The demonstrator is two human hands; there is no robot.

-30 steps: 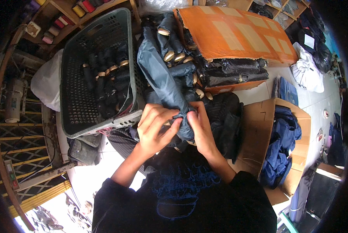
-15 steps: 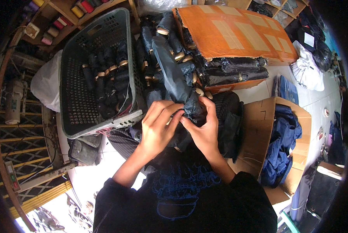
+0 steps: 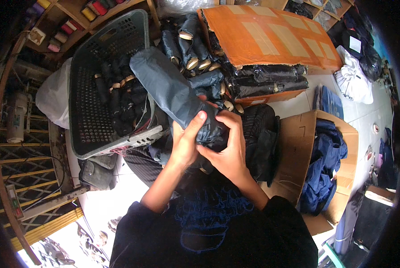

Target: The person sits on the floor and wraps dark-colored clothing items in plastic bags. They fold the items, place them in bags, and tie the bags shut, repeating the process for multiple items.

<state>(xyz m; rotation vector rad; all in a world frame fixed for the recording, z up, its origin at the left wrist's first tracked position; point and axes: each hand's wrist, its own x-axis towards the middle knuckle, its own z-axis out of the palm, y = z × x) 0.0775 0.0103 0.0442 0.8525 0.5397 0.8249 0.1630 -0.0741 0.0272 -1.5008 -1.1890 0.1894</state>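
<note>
A dark blue-grey folded umbrella (image 3: 162, 82), wrapped in thin shiny cloth, slants up and to the left from my hands. My left hand (image 3: 185, 142) grips its near end, with the thumb lying along the cloth. My right hand (image 3: 230, 149) curls round the same end from the right, fingers and thumb pressed on the gathered, creased cloth. What lies under the fingers is hidden. Beyond it lies a pile of similar dark folded umbrellas (image 3: 190, 47) with pale round ends. More dark umbrellas (image 3: 122, 100) lie in the dark plastic basket (image 3: 76, 127) on the left.
An orange-brown taped carton (image 3: 258, 38) with black wrapped packs (image 3: 271, 82) stands at the far right. Nearer, an open cardboard box (image 3: 294, 152) holds navy cloth (image 3: 320, 165). Thread spools (image 3: 92, 10) sit on a shelf at the upper left; a metal lattice gate (image 3: 34, 165) stands left.
The umbrella's far end has swung left and toward me, over the basket's edge. My left hand has shifted from pinching at the near end to gripping it, thumb on top.
</note>
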